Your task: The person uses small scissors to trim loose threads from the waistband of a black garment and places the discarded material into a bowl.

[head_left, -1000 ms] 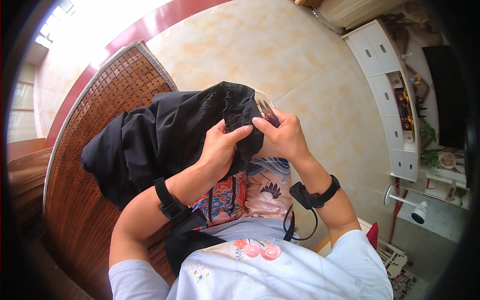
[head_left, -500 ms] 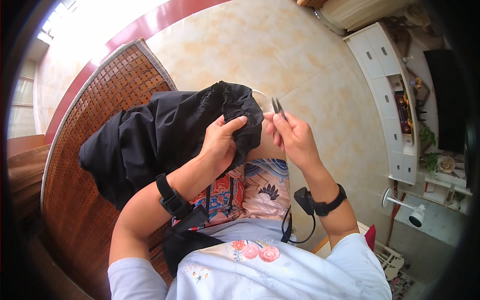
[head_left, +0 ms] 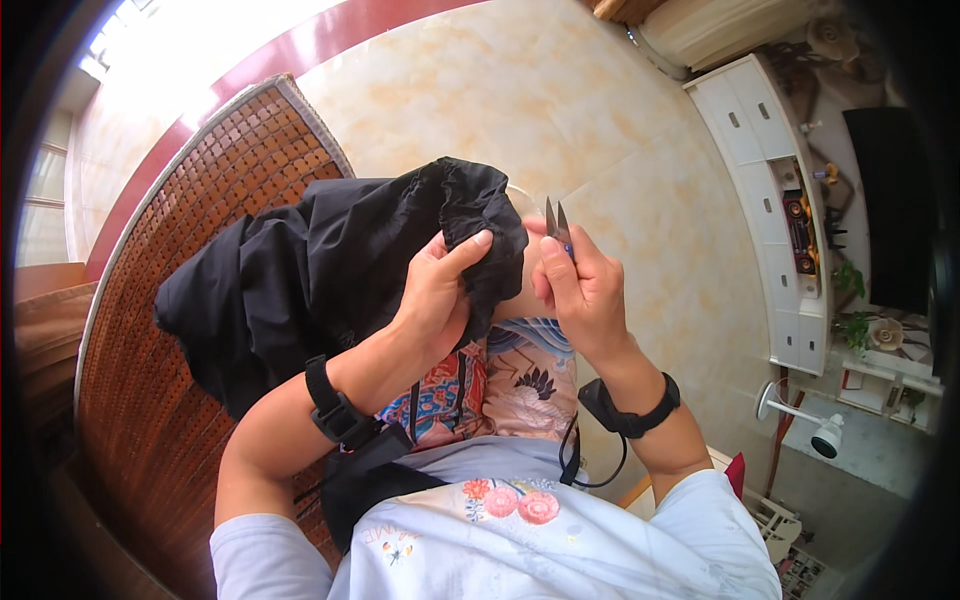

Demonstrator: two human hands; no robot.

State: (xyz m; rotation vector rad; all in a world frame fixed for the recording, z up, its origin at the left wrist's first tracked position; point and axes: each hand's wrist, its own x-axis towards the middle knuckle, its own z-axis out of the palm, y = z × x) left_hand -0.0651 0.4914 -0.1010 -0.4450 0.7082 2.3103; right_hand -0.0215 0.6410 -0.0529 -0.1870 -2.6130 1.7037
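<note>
A black cloth garment [head_left: 290, 260] with a gathered, elastic-looking edge is draped over my lap and the seat to my left. My left hand [head_left: 440, 285] is closed on that gathered edge, thumb on top and the other fingers beneath the cloth. Just right of the cloth, my right hand [head_left: 590, 290] grips a small pair of thread snips [head_left: 557, 222]. Their two pointed blades stand apart and point away from me, with a bit of blue showing near my fingers. The snips' handles are hidden in my palm. The blades do not touch the garment.
A brown woven seat mat [head_left: 240, 150] with a pale border lies under the cloth. Beyond it is a tiled floor [head_left: 430, 90]. On the right stand a white cabinet [head_left: 745, 130], a dark screen [head_left: 885, 200] and a white camera on an arm [head_left: 825, 437]. Straps circle both forearms.
The snips have turned more upright and their blades are spread wider. My right hand has shifted slightly. My left hand keeps its hold on the cloth.
</note>
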